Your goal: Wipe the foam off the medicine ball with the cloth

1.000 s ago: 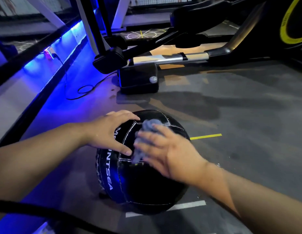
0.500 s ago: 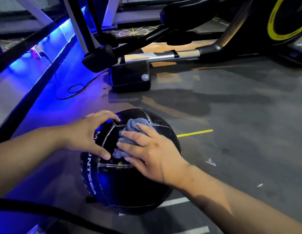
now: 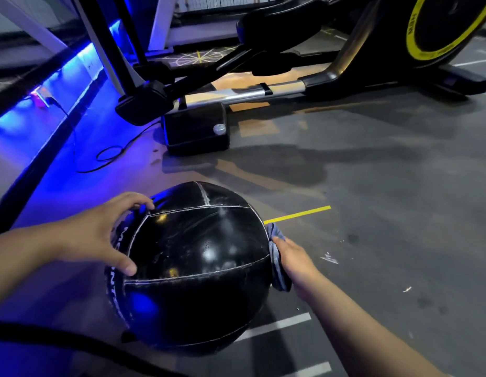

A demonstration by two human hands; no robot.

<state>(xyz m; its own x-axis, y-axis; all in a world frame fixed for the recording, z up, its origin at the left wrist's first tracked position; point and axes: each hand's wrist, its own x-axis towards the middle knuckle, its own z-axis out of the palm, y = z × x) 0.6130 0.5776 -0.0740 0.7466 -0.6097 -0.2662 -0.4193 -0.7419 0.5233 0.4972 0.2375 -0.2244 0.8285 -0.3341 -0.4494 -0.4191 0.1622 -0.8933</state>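
Looking down, we see a black medicine ball (image 3: 192, 268) with pale seams sitting on the grey gym floor (image 3: 386, 213), low and centre in the view. Our left hand (image 3: 95, 235) rests on the ball's upper left side, fingers (image 3: 135, 198) spread wide over the top seam and the thumb pressed on the glossy front panel. Our right hand (image 3: 293, 259) holds a blue-grey cloth (image 3: 278, 268) against the ball's right side. Its fingers are hidden behind cloth and ball, so we cannot tell whether they grip or press flat. A yellow line (image 3: 299, 214) runs out on the floor from behind the ball. Beyond it stands a black exercise machine (image 3: 236, 93) with a yellow-ringed wheel. A thin cable (image 3: 108, 156) loops on the floor at the left, in blue light.
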